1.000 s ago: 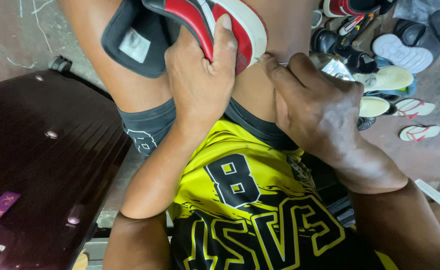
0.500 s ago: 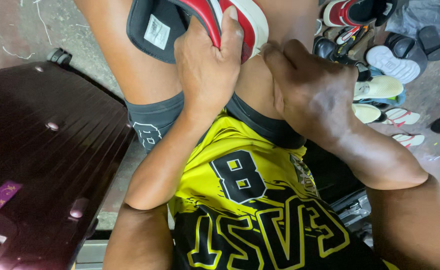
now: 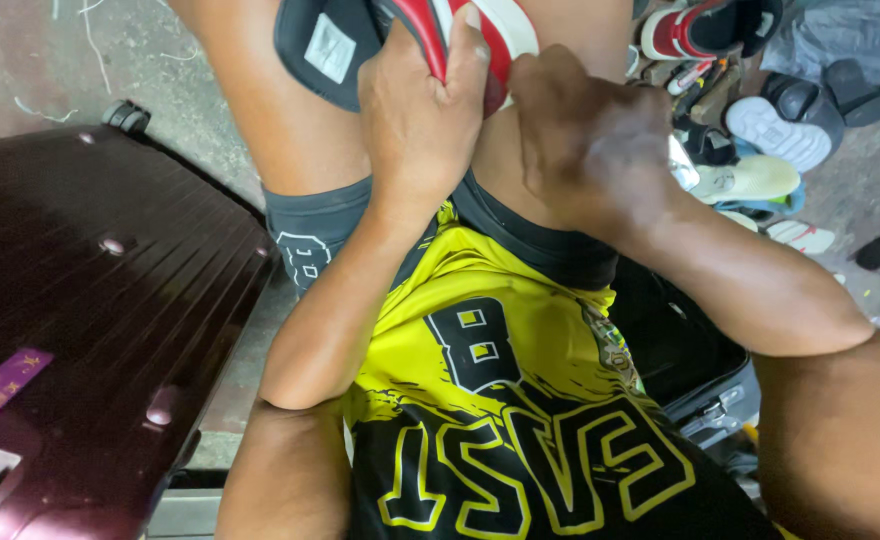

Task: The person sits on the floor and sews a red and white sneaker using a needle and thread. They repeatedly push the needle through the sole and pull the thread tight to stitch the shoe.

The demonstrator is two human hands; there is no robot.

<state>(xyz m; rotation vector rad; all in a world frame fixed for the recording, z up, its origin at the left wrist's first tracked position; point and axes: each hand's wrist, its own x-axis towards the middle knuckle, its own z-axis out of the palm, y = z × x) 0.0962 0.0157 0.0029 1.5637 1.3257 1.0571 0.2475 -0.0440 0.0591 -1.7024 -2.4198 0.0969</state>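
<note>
My left hand (image 3: pixel 422 125) grips a red, white and black sneaker (image 3: pixel 400 40) held over my knees at the top of the view. The shoe's black inner side with a small white label faces me. My right hand (image 3: pixel 592 140) sits with curled fingers against the shoe's right edge, pressed to my left hand. I cannot tell whether the right hand holds anything, since its fingertips are hidden. Both forearms cross over my yellow and black jersey shorts (image 3: pixel 500 400).
A dark maroon hard-shell suitcase (image 3: pixel 80 330) lies at the left on the concrete floor. A heap of several shoes and sandals (image 3: pixel 760 130) covers the floor at the upper right. A black case with metal latches (image 3: pixel 705 400) sits under my right arm.
The shoe and both hands have shifted slightly up and right in the view. The right hand has closed in tighter against the shoe's edge.
</note>
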